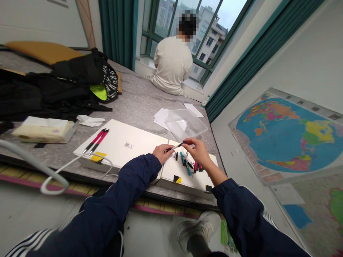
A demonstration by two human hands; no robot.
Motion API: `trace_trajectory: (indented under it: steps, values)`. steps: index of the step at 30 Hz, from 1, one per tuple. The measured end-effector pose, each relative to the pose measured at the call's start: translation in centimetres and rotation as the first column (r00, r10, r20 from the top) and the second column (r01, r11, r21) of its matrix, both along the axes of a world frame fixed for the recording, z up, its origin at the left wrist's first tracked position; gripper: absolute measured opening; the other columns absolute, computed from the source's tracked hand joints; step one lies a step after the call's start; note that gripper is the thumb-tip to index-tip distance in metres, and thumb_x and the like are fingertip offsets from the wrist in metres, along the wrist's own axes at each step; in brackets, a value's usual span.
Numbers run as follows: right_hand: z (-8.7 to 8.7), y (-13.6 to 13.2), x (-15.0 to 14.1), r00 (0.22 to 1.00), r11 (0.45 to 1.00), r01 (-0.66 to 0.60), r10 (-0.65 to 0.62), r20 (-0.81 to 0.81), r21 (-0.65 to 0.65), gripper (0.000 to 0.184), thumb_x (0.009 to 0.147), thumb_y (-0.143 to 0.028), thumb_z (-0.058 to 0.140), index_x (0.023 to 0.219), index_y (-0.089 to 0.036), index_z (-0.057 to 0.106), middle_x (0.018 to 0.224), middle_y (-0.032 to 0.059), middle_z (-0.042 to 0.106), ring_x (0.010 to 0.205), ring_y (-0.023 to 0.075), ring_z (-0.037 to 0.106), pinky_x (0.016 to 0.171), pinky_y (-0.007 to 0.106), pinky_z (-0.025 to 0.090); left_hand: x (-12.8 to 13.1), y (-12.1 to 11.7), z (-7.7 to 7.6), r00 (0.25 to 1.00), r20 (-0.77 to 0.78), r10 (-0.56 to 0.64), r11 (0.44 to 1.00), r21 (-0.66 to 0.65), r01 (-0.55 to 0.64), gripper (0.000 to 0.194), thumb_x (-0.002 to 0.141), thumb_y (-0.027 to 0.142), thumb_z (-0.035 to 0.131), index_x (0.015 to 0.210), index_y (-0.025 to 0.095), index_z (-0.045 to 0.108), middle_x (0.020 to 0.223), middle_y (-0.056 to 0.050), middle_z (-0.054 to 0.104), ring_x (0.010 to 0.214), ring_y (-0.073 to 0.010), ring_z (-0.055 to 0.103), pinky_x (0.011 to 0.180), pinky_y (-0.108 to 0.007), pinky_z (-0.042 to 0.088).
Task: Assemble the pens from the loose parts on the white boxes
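Above the white box on the right, my left hand and my right hand pinch opposite ends of a thin pen. Its middle looks pale and its ends dark; whether it is one piece or several is too small to tell. Below the hands lies a pile of loose pen parts, with teal, black, red and clear pieces. Two red and black pens lie side by side on the white box to the left.
A clear plastic tray and white papers lie beyond the boxes. To the left are a tissue pack, a black backpack and a white cable. A person sits by the window, facing away. A bottle stands nearby.
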State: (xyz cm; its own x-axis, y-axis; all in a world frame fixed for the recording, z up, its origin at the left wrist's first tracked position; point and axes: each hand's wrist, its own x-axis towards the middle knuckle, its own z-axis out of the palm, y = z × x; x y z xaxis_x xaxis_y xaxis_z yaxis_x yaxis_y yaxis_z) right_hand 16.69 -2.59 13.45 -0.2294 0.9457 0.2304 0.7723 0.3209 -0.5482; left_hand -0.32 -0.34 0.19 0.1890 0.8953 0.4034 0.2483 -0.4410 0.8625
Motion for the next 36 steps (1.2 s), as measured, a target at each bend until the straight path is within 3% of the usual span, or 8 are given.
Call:
trace_trajectory:
  steps: [4,7,15,18,22,25,30,36]
  values:
    - [1.0,-2.1,1.1,0.999,0.999,0.017,-0.015,0.035,-0.051,0.021,0.080,-0.033,0.059,0.093,-0.017,0.067,0.086,0.0063,0.069,0.081,0.0182,0.062,0.068,0.027,0.049,0.0,-0.9,1.3,0.994,-0.096,-0.058,0.987,0.141,0.071,0.025,0.084,0.031,0.054,0.101,0.020,0.069,0.091,-0.006,0.070,0.084,-0.0176,0.058,0.079,-0.030,0.044]
    - [1.5,-5.2,2.4,1.000,0.999,0.002,-0.001,0.022,-0.047,0.020,0.082,-0.034,0.059,0.092,-0.018,0.066,0.084,0.0051,0.068,0.077,0.0168,0.062,0.064,0.025,0.048,0.3,-3.2,3.1,0.977,-0.162,-0.137,0.961,0.218,0.171,0.026,0.086,0.031,0.052,0.101,0.018,0.069,0.087,-0.007,0.069,0.081,-0.0178,0.058,0.080,-0.031,0.044]
    - [4.9,-17.8,4.0,0.950,0.982,-0.175,0.186,0.249,-0.065,0.017,0.090,-0.031,0.047,0.089,-0.017,0.058,0.084,0.0064,0.062,0.077,0.0164,0.055,0.068,0.026,0.040,0.0,-17.3,9.5,0.954,-0.105,-0.279,0.956,0.066,0.287,0.028,0.087,0.024,0.051,0.111,0.023,0.065,0.097,-0.007,0.069,0.089,-0.0182,0.063,0.082,-0.028,0.047]
    - [6.4,-20.8,3.5,0.926,0.971,-0.195,0.229,0.301,-0.139,0.029,0.094,-0.034,0.039,0.082,-0.017,0.057,0.075,0.0050,0.062,0.069,0.0148,0.054,0.062,0.024,0.035,-0.2,-22.1,10.5,0.960,-0.054,-0.275,0.961,-0.032,0.273,0.028,0.084,0.023,0.053,0.108,0.028,0.066,0.100,-0.006,0.069,0.091,-0.0208,0.064,0.082,-0.030,0.048]
    - [8.1,-23.0,2.2,0.874,0.943,-0.280,0.328,0.359,-0.179,0.045,0.094,-0.044,0.034,0.071,-0.015,0.061,0.064,0.0051,0.063,0.058,0.0140,0.054,0.055,0.025,0.029,-0.7,-26.6,10.5,0.986,-0.005,-0.170,0.976,-0.142,0.167,0.024,0.080,0.025,0.059,0.102,0.028,0.068,0.102,-0.007,0.068,0.094,-0.0235,0.062,0.083,-0.032,0.048]
    - [8.9,-24.4,1.2,0.859,0.933,-0.324,0.359,0.366,-0.157,0.050,0.094,-0.047,0.033,0.071,-0.015,0.064,0.064,0.0068,0.064,0.059,0.0155,0.056,0.055,0.025,0.031,-1.0,-28.7,10.2,0.987,0.074,-0.140,0.961,-0.229,0.154,0.022,0.080,0.029,0.060,0.100,0.024,0.065,0.087,-0.006,0.067,0.081,-0.0213,0.062,0.076,-0.031,0.048]
    - [10.0,-26.8,1.3,0.906,0.915,-0.402,0.396,0.153,0.014,0.025,0.089,-0.033,0.050,0.104,-0.016,0.060,0.094,0.0081,0.066,0.082,0.0168,0.059,0.070,0.025,0.040,-1.1,-30.4,10.9,0.961,0.257,-0.103,0.909,-0.368,0.196,0.027,0.082,0.040,0.056,0.099,0.019,0.059,0.066,-0.001,0.057,0.056,-0.0119,0.049,0.053,-0.021,0.040]
    - [11.2,-27.8,3.1,0.845,0.842,-0.529,0.534,-0.019,0.107,0.008,0.085,-0.015,0.055,0.091,-0.016,0.061,0.086,0.0042,0.063,0.081,0.0122,0.057,0.075,0.022,0.042,-0.8,-31.3,12.1,0.952,0.253,-0.170,0.880,-0.397,0.262,0.027,0.083,0.041,0.056,0.098,0.019,0.057,0.062,0.000,0.055,0.053,-0.0094,0.045,0.049,-0.019,0.033]
